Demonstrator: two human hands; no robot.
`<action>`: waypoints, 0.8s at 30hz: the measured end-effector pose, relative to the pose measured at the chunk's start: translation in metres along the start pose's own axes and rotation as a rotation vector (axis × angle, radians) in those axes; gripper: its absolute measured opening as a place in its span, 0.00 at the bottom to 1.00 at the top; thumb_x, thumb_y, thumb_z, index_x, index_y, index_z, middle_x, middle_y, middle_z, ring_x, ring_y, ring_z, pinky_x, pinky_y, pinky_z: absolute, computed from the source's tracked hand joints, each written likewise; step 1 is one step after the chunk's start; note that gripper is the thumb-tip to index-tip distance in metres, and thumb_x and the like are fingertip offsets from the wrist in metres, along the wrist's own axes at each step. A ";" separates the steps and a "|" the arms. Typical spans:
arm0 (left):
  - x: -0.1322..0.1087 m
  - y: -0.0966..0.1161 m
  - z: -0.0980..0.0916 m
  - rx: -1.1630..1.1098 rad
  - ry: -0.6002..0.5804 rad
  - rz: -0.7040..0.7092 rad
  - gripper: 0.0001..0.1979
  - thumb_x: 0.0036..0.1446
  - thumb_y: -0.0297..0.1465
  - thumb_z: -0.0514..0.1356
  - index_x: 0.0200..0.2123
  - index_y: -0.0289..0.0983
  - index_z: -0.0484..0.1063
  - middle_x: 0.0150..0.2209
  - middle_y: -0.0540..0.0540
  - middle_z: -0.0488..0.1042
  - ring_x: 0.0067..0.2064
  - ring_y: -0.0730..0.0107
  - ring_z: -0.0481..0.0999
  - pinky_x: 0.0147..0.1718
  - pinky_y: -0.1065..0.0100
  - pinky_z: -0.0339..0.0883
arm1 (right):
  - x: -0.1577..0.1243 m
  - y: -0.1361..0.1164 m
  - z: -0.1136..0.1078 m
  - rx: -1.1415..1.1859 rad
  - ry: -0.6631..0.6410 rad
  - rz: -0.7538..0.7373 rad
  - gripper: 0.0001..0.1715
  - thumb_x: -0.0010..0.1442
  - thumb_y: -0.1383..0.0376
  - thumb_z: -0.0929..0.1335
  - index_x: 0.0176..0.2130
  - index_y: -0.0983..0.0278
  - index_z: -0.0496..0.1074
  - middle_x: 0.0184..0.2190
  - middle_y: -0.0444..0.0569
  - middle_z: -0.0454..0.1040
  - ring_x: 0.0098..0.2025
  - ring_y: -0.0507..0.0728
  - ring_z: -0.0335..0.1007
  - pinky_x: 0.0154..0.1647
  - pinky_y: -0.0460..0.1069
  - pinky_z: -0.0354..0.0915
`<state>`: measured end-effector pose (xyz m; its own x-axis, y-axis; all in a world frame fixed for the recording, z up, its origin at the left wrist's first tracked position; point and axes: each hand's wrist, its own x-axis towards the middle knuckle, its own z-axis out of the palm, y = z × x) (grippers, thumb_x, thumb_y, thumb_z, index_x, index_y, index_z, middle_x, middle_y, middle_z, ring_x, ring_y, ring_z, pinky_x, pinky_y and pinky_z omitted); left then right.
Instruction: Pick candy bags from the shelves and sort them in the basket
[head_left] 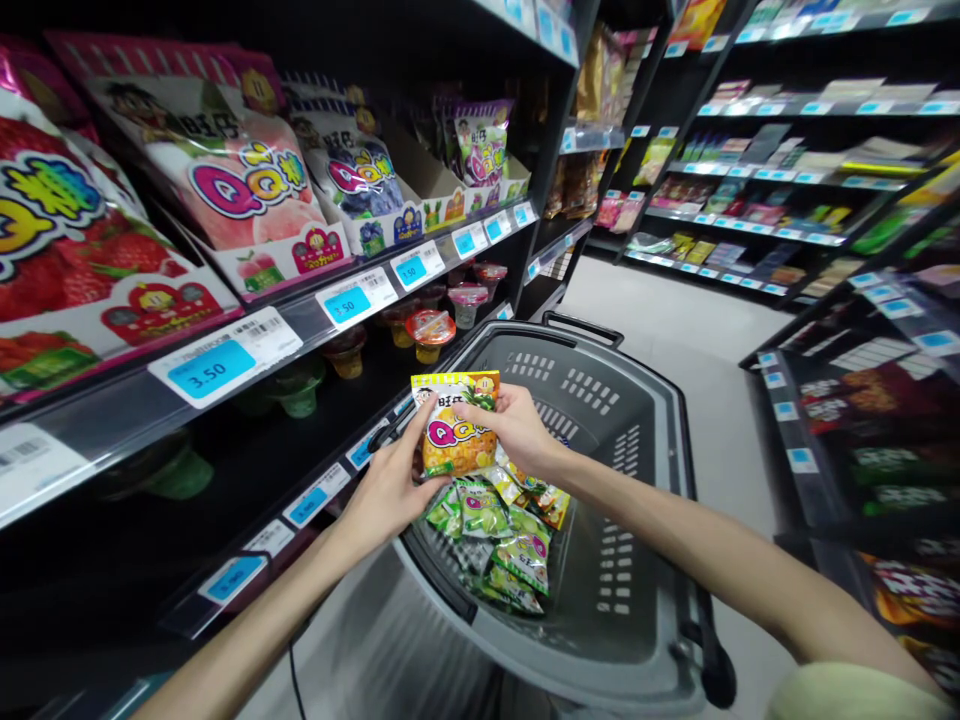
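Observation:
A yellow and orange candy packet [459, 440] is held upright between both hands over the grey basket [637, 640]. My left hand [390, 490] grips its left edge, with the thumb low and a finger on the front. My right hand [521, 425] pinches its upper right side. Beneath the hands, several green candy packets [525, 550] lie in the basket, with yellow packets [551, 500] beside them, partly hidden by my right hand and forearm.
At the left, a shelf with price labels [349, 298] holds cartons of larger candy bags [255, 180]; jelly cups [430, 330] stand below. Grey floor [712, 350] shows beyond the basket. Another stocked rack [847, 400] stands at the right, with more shelves [787, 160] behind.

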<state>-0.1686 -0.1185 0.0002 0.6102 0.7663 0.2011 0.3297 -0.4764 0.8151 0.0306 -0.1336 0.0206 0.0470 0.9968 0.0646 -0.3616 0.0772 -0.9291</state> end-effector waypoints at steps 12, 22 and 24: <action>0.000 0.002 0.000 0.024 0.015 0.034 0.47 0.55 0.32 0.64 0.72 0.44 0.42 0.46 0.44 0.78 0.37 0.64 0.80 0.38 0.63 0.78 | 0.000 0.000 -0.001 -0.033 -0.010 -0.002 0.21 0.46 0.58 0.80 0.40 0.63 0.79 0.39 0.50 0.82 0.37 0.58 0.80 0.45 0.55 0.76; 0.000 0.002 -0.001 0.056 0.012 0.038 0.47 0.55 0.32 0.64 0.72 0.44 0.42 0.43 0.46 0.78 0.36 0.65 0.80 0.36 0.65 0.77 | 0.000 0.002 -0.002 -0.050 -0.004 0.018 0.22 0.45 0.57 0.80 0.40 0.63 0.79 0.40 0.50 0.82 0.38 0.58 0.80 0.45 0.55 0.76; 0.000 0.002 -0.001 0.063 0.012 0.053 0.47 0.56 0.32 0.64 0.72 0.44 0.42 0.43 0.46 0.78 0.36 0.65 0.79 0.36 0.65 0.76 | 0.000 0.002 -0.002 -0.050 -0.002 0.020 0.22 0.46 0.57 0.80 0.40 0.63 0.79 0.40 0.50 0.82 0.38 0.58 0.80 0.45 0.55 0.76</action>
<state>-0.1691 -0.1191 0.0024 0.6195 0.7443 0.2494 0.3419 -0.5419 0.7677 0.0318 -0.1339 0.0180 0.0387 0.9982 0.0467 -0.3158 0.0566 -0.9471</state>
